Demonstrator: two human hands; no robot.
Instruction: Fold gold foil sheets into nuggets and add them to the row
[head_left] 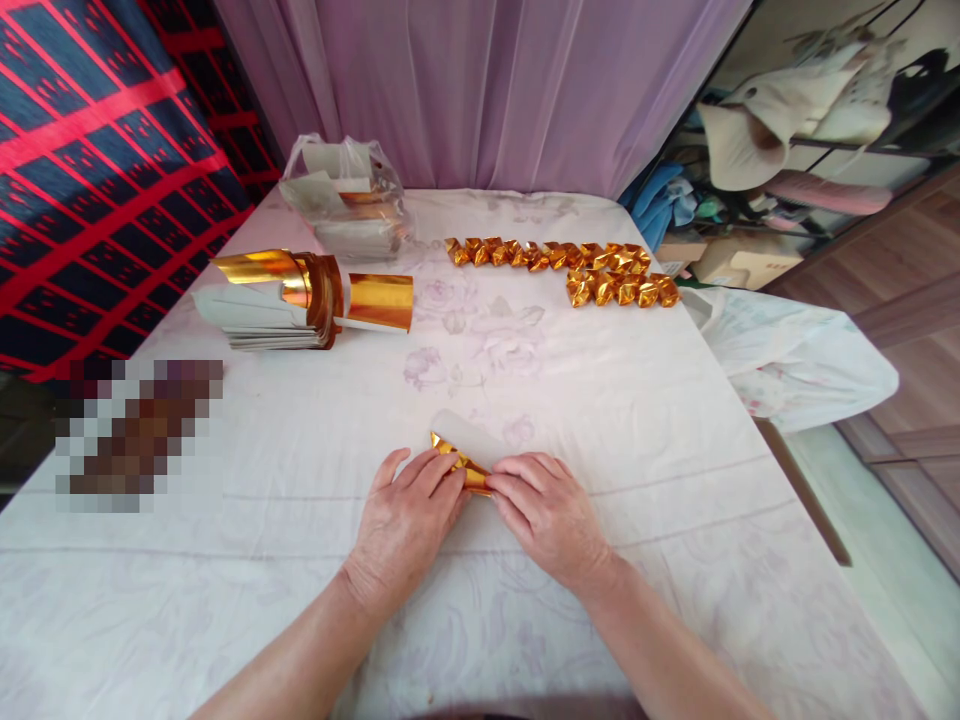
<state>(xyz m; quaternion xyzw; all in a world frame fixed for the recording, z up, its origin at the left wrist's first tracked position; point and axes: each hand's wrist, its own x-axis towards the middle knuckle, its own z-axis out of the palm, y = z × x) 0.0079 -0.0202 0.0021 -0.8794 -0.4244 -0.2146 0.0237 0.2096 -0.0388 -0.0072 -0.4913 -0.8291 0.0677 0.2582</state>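
A partly folded sheet of gold foil paper (474, 474) lies on the table in front of me, its pale backing showing along the far side. My left hand (411, 515) presses on its left part with the fingers bent over it. At the right end, the fingertips of my right hand (551, 510) pinch the paper's edge. Fingers hide much of the fold. Farther back on the left rests a stack of gold foil paper sheets (381, 300), some curled, with pale backs showing.
Rows of folded gold foil pieces (622, 288) sit at the far right of the table. A clear plastic bag (345, 195) of paper stands at the back left. A purple curtain (480, 90) hangs behind, and a cluttered shelf (802, 150) stands to the right.
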